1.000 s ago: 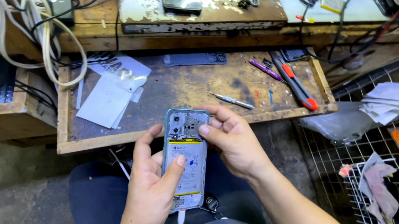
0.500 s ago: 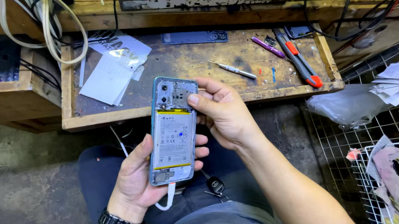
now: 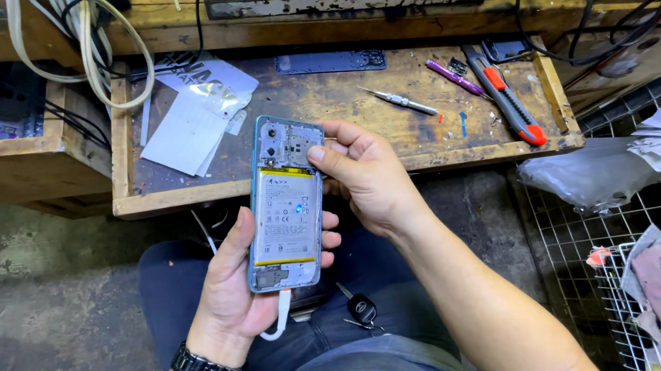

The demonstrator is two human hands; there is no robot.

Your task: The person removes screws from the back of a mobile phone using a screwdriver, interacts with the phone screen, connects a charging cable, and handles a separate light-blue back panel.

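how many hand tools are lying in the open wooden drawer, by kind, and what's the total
Tools lying in the wooden drawer:
screwdriver: 1
purple pen-shaped tool: 1
utility knife, grey and red: 1
Total: 3
The opened phone is not in the drawer; the left hand holds it while the right hand touches its upper part.
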